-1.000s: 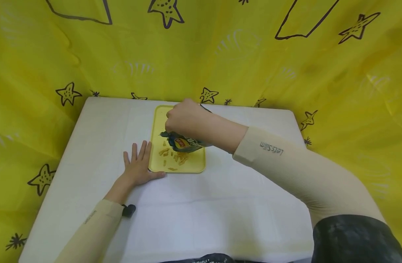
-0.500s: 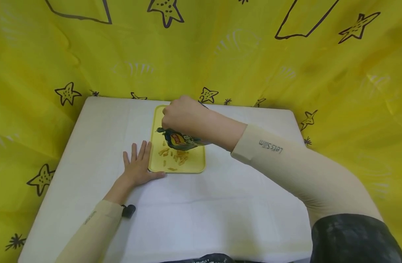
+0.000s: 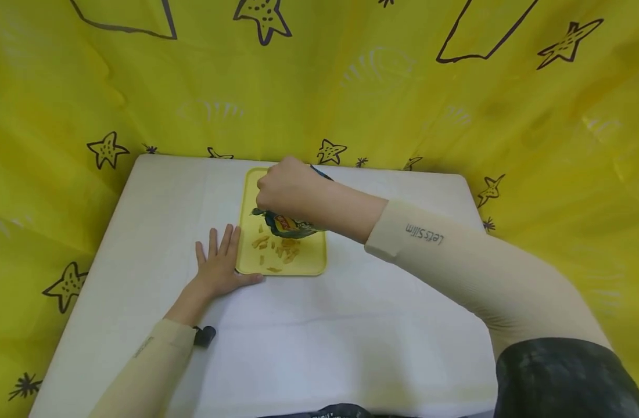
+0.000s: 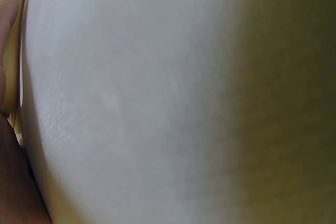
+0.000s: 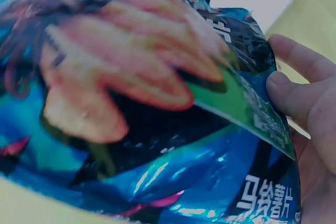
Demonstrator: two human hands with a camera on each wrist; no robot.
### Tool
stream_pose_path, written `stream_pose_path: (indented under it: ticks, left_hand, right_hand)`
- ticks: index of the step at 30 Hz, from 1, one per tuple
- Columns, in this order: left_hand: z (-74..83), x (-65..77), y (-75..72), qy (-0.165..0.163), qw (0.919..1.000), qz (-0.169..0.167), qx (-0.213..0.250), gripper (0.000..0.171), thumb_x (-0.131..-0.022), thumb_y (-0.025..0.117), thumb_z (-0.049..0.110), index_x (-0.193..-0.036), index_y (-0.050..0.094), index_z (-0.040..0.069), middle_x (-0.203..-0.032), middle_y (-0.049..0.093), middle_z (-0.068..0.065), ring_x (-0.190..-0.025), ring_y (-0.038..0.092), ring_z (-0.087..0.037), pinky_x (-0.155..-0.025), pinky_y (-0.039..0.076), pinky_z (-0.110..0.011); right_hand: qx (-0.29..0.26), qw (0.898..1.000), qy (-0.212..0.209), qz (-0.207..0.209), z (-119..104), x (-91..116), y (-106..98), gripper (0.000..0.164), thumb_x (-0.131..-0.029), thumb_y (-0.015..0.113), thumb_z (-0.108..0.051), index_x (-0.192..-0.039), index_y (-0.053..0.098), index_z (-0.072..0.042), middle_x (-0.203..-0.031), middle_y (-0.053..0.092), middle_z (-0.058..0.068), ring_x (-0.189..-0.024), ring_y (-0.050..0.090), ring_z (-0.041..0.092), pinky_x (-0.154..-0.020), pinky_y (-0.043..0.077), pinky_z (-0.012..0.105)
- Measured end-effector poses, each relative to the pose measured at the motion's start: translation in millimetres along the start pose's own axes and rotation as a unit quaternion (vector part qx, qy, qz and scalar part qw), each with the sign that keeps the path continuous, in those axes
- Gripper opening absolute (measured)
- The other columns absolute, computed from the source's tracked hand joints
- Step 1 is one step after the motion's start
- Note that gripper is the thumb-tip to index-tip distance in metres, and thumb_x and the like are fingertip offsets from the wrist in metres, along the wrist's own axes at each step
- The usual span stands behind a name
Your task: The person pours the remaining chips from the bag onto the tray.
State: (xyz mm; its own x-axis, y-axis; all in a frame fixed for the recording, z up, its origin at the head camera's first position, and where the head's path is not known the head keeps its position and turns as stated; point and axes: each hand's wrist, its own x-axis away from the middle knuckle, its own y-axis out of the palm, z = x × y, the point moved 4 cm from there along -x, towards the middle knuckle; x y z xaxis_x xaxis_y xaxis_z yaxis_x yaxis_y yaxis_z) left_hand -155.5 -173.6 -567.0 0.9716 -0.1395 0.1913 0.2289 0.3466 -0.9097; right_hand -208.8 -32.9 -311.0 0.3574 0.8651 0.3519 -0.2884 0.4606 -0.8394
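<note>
High over a yellow tray [image 3: 310, 261], my right hand [image 3: 289, 187] grips a dark blue-green bag of potato chips [image 3: 290, 227] by its edge. The right wrist view shows the glossy bag [image 5: 157, 145] up close, thumb and fingers [image 5: 299, 95] pinching its side. Broken chips [image 3: 288, 249] lie scattered on the near half of the tray, below the bag. My left hand [image 3: 217, 271] rests with fingers spread at the tray's near-left corner, thumb along the near edge. Only part of the left hand [image 4: 6, 19] appears in its wrist view.
A white-covered table [image 3: 319, 337] carries the tray near its back edge. Behind and beside it hangs a yellow curtain [image 3: 309, 87] printed with stars and fish. A small black device [image 3: 204, 335] sits at my left wrist.
My right hand shifts a little left with the chip bag, rising slightly and then lowering again. The left hand and the tray stay in place.
</note>
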Motion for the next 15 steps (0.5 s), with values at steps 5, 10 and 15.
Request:
stream_pose_path:
  ticks: [5,10,15]
  left_hand:
    - [-1.7,-0.5,0.1,0.003,1.0000,-0.001,-0.001,0.127,-0.060,0.046,0.087,-0.146,-0.014,0.015,-0.153,-0.013,-0.009,-0.133,-0.025,-0.036,-0.096,-0.021,-0.061]
    - [-2.7,-1.9,1.2,0.003,1.0000,-0.001,-0.003,0.128,-0.059,0.045,0.087,-0.146,-0.015,0.015,-0.153,-0.014,-0.009,-0.133,-0.026,-0.036,-0.096,-0.021,-0.061]
    - [-3.9,-1.4,0.9,0.005,1.0000,-0.002,-0.006,0.128,-0.060,0.045,0.087,-0.146,-0.015,0.015,-0.153,-0.015,-0.008,-0.133,-0.027,-0.036,-0.095,-0.022,-0.062]
  right_hand:
    - [0.006,1.000,0.000,-0.001,0.7,-0.6,-1.4,0.025,-0.072,0.078,-0.029,-0.096,0.068,-0.028,-0.090,0.065,-0.006,-0.073,0.057,0.014,-0.065,0.050,0.032]
    - [0.007,1.000,0.006,0.010,4.1,0.2,-3.5,0.024,-0.072,0.078,-0.028,-0.094,0.068,-0.027,-0.088,0.065,-0.006,-0.071,0.057,0.014,-0.064,0.051,0.033]
    - [0.006,1.000,0.007,0.006,6.1,2.8,-5.1,0.034,-0.066,0.081,-0.033,-0.096,0.068,-0.027,-0.091,0.065,-0.005,-0.074,0.058,0.016,-0.067,0.051,0.034]
